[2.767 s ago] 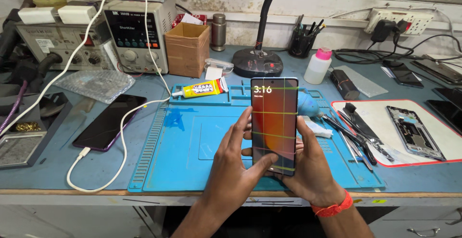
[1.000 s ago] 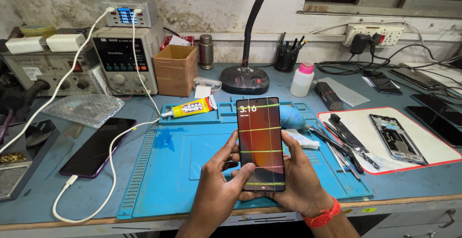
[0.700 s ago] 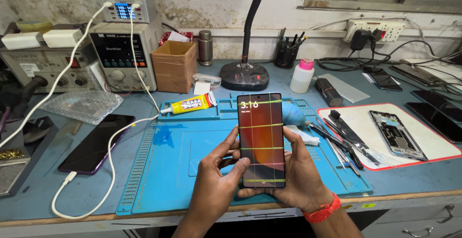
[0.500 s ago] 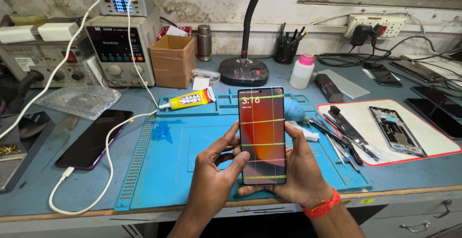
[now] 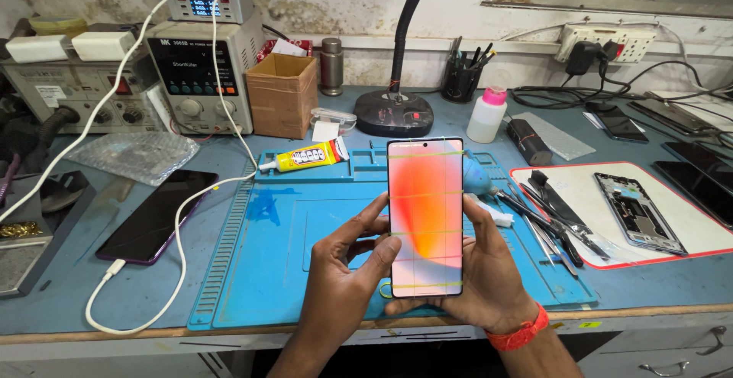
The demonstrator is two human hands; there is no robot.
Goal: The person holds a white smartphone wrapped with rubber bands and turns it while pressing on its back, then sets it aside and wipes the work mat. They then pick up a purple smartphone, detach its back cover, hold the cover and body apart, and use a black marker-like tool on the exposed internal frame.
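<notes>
Both my hands hold a smartphone [image 5: 424, 210] upright over the blue work mat [image 5: 282, 271]. Its screen glows orange and pink, and thin yellow rubber bands cross it at several heights. My right hand [image 5: 489, 271] cups the phone's back and right edge. My left hand [image 5: 347, 271] steadies the left edge, thumb resting on the lower screen. A yellow glue tube [image 5: 305, 156] lies on the mat's far edge.
A dark phone [image 5: 156, 214] on a white charging cable lies left of the mat. Tweezers and tools [image 5: 546, 221] and an opened phone frame [image 5: 637, 210] rest on a white pad at right. Power supplies [image 5: 200, 65], a cardboard box [image 5: 282, 95] and a desk lamp base [image 5: 393, 111] stand behind.
The phone's screen changed from a darker image with a clock at top to a bright orange-pink one without it. My hands kept hold of the phone.
</notes>
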